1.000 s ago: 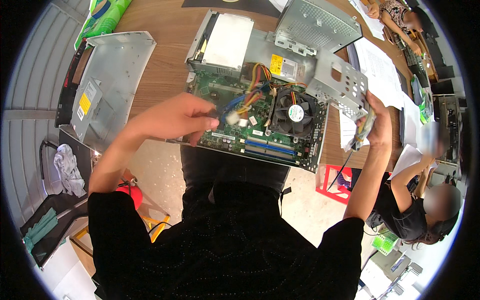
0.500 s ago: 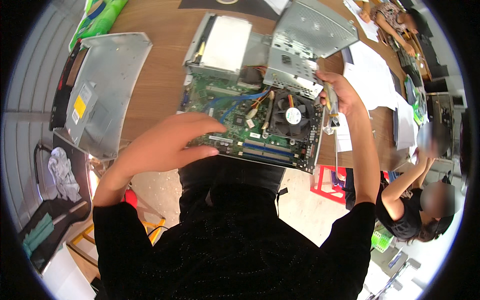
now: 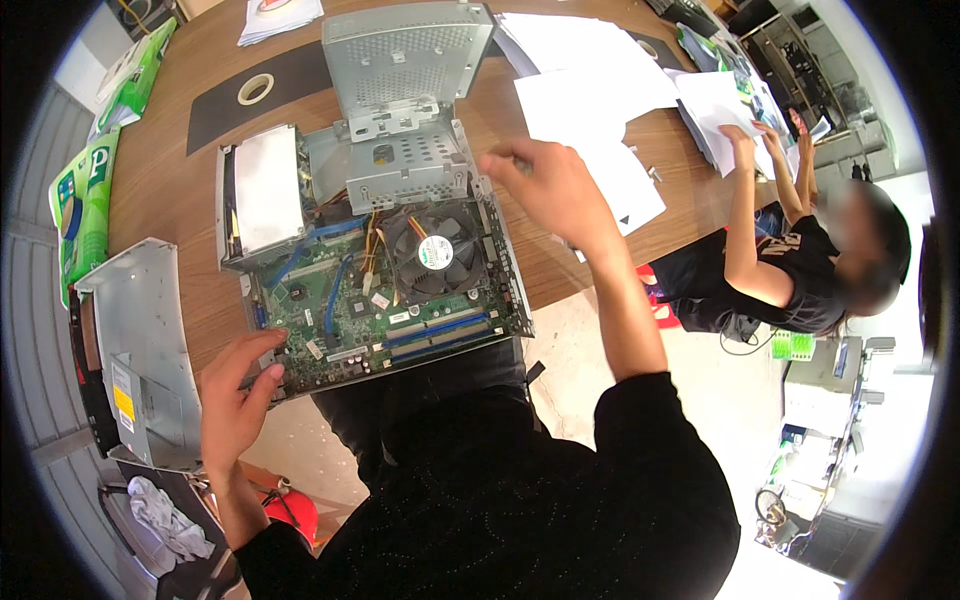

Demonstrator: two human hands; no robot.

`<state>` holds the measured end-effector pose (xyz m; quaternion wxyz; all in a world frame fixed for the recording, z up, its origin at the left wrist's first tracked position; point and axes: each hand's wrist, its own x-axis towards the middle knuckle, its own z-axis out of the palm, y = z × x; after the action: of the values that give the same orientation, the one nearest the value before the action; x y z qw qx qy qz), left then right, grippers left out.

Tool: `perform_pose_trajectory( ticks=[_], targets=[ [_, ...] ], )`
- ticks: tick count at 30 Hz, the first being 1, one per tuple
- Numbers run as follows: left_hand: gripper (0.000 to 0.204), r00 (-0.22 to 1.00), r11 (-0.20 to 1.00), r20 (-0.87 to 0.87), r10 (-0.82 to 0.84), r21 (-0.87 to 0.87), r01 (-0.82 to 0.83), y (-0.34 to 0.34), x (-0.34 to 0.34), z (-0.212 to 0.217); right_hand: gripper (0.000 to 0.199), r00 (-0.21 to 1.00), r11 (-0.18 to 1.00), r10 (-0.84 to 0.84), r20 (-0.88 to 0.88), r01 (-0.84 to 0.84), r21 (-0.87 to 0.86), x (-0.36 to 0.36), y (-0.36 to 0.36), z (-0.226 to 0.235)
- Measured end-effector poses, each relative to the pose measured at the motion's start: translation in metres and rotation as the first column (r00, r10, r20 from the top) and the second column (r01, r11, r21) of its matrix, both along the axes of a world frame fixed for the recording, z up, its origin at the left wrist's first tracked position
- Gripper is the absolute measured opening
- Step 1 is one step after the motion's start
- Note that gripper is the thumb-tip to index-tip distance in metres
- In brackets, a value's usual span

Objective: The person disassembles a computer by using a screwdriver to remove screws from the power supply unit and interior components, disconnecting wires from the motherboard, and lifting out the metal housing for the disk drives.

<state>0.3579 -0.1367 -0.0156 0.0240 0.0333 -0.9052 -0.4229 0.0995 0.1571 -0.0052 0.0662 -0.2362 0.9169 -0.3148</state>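
An opened computer case [image 3: 228, 250] lies at the table's front edge, its green motherboard [image 3: 320, 325] facing up. My left hand [image 3: 235, 400] is at its near left corner, thumb and fingers on either side of the edge. A black cooling fan [image 3: 432, 252] sits on the board, with blue cables [image 3: 335, 295] to its left. Behind it, a perforated metal drive bracket [image 3: 400, 165] stands with a grey panel [image 3: 400, 65] raised above it. My right hand [image 3: 560, 195] is closed beside the bracket's right edge; whatever its fingers hold is hidden.
The removed cover [image 3: 150, 310] stands on the left by green packages [image 3: 90, 210]. A tape roll [image 3: 256, 89] lies on a black mat [image 3: 215, 110]. White papers [image 3: 575, 100] spread across the right. At the right, a person [image 3: 770, 270] handles sheets.
My view has turned to the right. My left hand has drawn back from over the board to the case corner. The screwdriver seen at my right hand no longer shows clearly.
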Motion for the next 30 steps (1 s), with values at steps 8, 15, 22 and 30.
perform_pose_trajectory(
  ticks=[8,15,22,30],
  targets=[
    [0.025,1.0,1.0,0.025,-0.013,0.022,0.013,0.003,-0.019,-0.02,0.024,0.967,0.962,-0.251,-0.054,0.243,-0.12,0.042,0.044,-0.05],
    [0.028,0.999,1.0,0.045,0.017,-0.023,-0.016,0.003,-0.018,-0.024,0.028,0.951,0.95,-0.302,-0.07,0.306,0.056,0.037,0.044,-0.05],
    [0.03,0.999,1.0,0.044,0.016,-0.025,-0.015,0.001,-0.018,-0.02,0.029,0.961,0.956,-0.268,-0.063,0.274,0.109,0.03,0.042,-0.084],
    [0.027,0.999,0.999,0.021,0.035,0.005,-0.035,0.002,-0.015,-0.019,0.029,0.969,0.941,-0.214,-0.122,0.239,0.24,0.025,0.031,-0.084]
  ],
)
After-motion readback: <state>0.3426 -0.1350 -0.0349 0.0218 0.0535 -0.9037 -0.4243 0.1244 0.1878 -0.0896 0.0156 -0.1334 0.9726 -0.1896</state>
